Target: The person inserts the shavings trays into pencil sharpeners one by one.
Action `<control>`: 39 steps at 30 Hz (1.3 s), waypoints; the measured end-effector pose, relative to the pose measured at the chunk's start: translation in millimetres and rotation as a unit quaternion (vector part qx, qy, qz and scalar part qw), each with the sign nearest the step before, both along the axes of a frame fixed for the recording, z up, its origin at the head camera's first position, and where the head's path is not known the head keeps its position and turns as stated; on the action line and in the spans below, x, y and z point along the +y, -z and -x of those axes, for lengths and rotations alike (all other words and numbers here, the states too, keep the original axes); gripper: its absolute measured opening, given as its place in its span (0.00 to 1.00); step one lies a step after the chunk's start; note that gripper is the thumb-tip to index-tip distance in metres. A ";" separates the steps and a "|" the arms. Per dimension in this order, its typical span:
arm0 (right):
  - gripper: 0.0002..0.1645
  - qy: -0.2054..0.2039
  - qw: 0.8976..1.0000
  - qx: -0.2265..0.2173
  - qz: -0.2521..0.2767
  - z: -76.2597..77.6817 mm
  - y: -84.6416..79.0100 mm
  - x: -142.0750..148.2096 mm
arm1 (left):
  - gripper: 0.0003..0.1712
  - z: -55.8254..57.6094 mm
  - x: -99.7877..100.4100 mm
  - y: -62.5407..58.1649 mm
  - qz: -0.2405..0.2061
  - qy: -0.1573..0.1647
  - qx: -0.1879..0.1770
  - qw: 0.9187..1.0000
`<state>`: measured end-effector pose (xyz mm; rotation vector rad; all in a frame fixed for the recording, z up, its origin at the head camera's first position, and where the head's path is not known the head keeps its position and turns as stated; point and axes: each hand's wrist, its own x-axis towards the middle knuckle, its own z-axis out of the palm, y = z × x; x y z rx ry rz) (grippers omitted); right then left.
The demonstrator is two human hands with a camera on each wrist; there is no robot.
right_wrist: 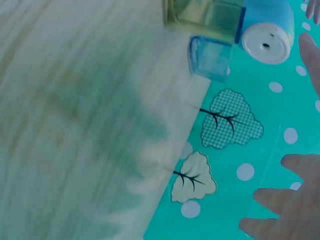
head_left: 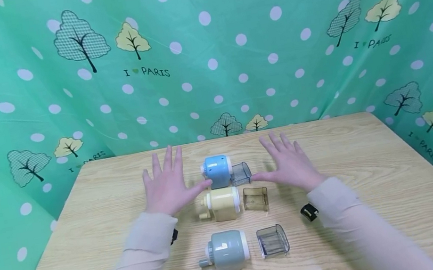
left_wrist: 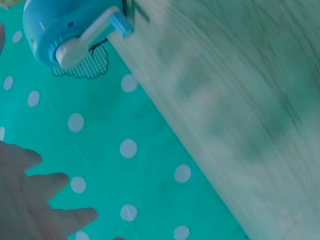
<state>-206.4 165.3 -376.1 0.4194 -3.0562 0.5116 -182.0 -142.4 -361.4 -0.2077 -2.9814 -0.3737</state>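
Note:
Three hand-crank pencil sharpeners stand in a column on the table: a blue sharpener (head_left: 216, 166) at the back, a yellow sharpener (head_left: 225, 204) in the middle and a grey-blue sharpener (head_left: 228, 250) in front. To the right of each lies a see-through shavings drawer: bluish (head_left: 240, 174), yellowish (head_left: 256, 198) and grey (head_left: 273, 241). My left hand (head_left: 167, 188) spreads its fingers left of the column, thumb toward the blue sharpener. On the other side, my right hand (head_left: 292, 169) has fingers spread too, its thumb pointing at the bluish drawer. Neither hand holds anything.
The wood-grain table (head_left: 380, 165) ends at a green polka-dot curtain (head_left: 283, 47) printed with trees, which also hangs along both sides. A small black device (head_left: 308, 211) shows beside the right wrist.

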 end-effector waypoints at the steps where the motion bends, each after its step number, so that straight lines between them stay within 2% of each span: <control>1: 0.71 -0.001 1.000 0.000 0.003 0.3 1.5 -1.7 | 0.71 0.5 2.4 0.4 -0.003 0.001 -0.004 1.000; 7: 0.69 -0.009 1.000 0.004 0.013 3.5 10.8 -12.2 | 0.70 6.1 13.8 6.1 -0.001 0.008 -0.014 1.000; 14: 0.68 -0.033 0.999 -0.001 0.016 7.5 14.0 -21.8 | 0.68 11.5 23.1 8.8 -0.001 0.026 -0.005 1.000; 18: 0.68 -0.047 0.999 -0.017 0.022 10.5 14.4 -24.8 | 0.66 13.1 28.7 8.4 -0.011 0.037 -0.013 0.999; 26: 0.66 -0.057 0.995 -0.054 0.054 16.1 17.8 -28.3 | 0.64 17.6 35.6 6.6 -0.025 0.060 -0.004 0.998; 39: 0.59 -0.057 0.993 -0.080 0.071 19.4 18.9 -35.9 | 0.62 24.1 39.6 7.5 -0.045 0.078 -0.023 0.996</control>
